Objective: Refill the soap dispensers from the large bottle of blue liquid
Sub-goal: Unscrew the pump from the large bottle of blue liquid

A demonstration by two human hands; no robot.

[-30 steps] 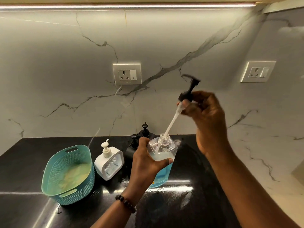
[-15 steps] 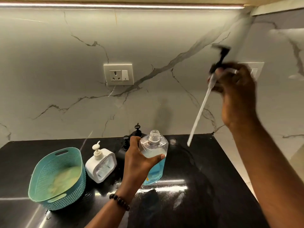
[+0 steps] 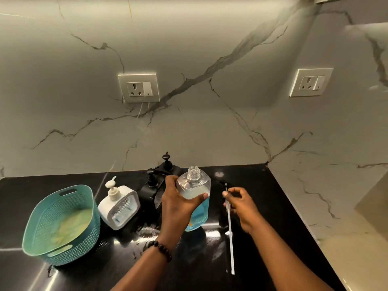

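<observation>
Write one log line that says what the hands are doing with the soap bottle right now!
step: pump off | left hand: grips clear bottle, neck open, some blue liquid | right hand: pinches pump, tube on black counter

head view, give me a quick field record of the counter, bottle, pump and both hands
surface: black counter
clear bottle: upright, neck open, blue liquid in lower part
left hand: grips the bottle
pump: off the bottle, long tube pointing toward the camera
right hand: pinches the pump near its head
white dispenser: pump on, left of the bottle
black dispensers: behind the left hand
teal basket: far left
</observation>
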